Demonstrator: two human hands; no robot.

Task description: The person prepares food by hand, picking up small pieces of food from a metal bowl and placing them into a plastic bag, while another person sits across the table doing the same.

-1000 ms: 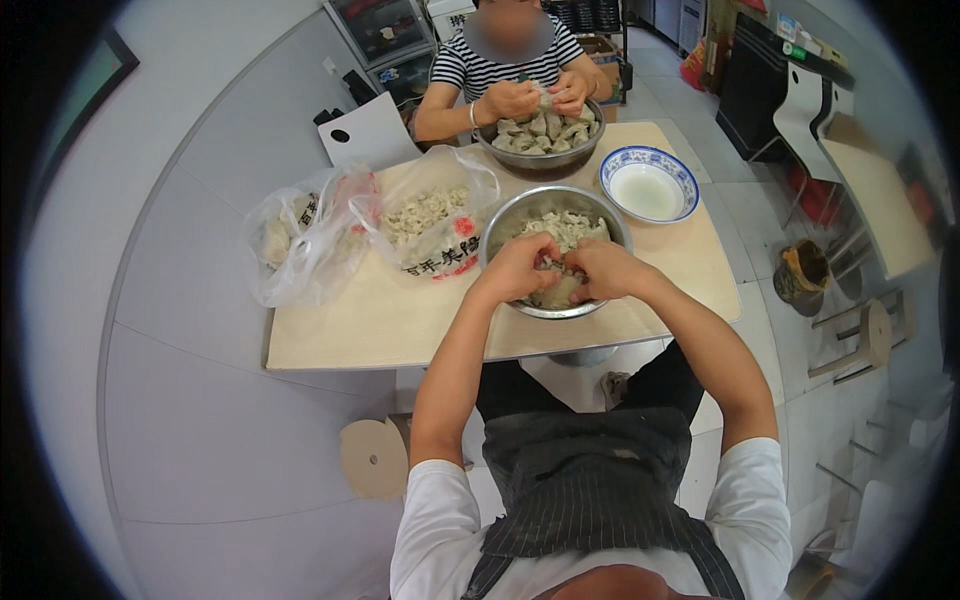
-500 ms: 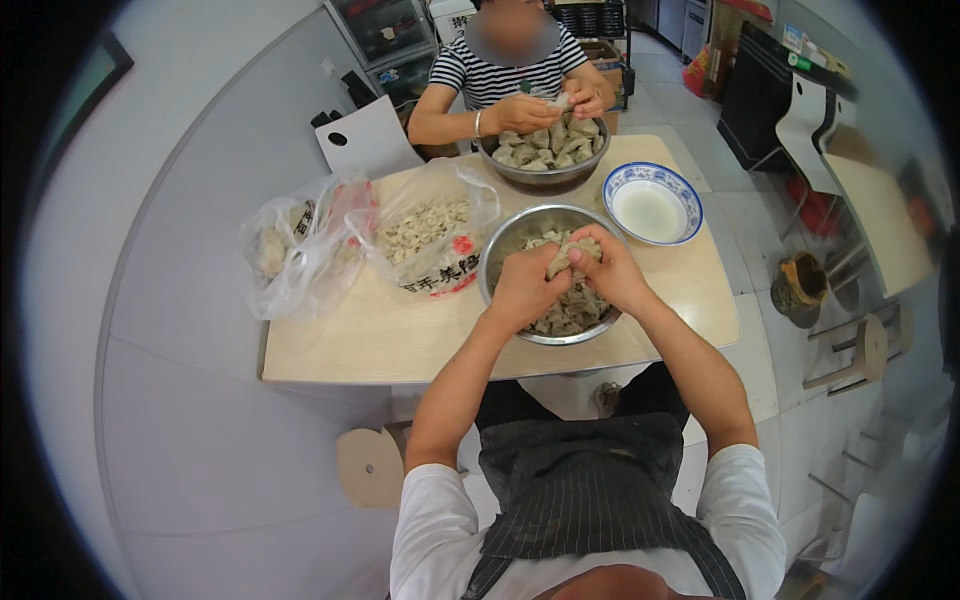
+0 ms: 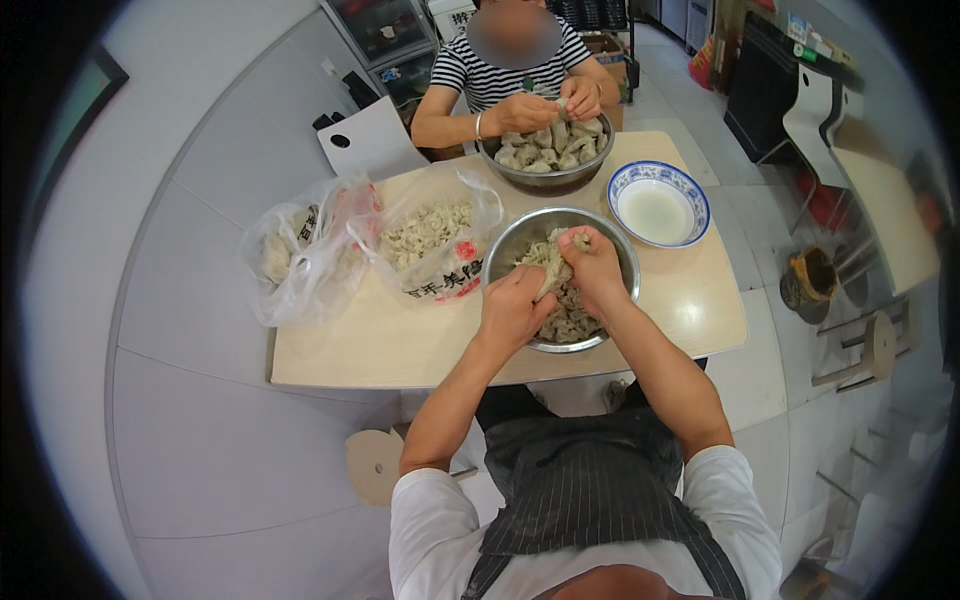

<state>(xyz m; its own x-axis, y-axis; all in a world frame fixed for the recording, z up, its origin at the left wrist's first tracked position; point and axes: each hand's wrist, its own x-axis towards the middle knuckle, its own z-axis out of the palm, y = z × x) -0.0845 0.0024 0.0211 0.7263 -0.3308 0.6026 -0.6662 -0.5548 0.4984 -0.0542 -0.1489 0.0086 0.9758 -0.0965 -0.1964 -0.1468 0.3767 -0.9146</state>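
Over a steel bowl at the table's near edge, my left hand and my right hand are closed on one soft, grey-beige food piece. It stretches between my fingers and looks ragged; its exact kind I cannot make out. Beneath my hands, small torn shreds of similar colour fill the bowl. Across the table, a co-worker in a striped shirt pinches a similar piece with both hands, above a second steel bowl heaped with larger pale lumps.
A blue-patterned white bowl of cloudy liquid stands right of both steel bowls. To the left, an opened plastic bag holds pale crumbly pieces, beside another clear bag. A stool stands below the table; a bin is at right.
My hands have drawn slightly apart, and the piece now stretches between them where it was bunched before. The left hand sits lower over the bowl. The whole view has shifted slightly.
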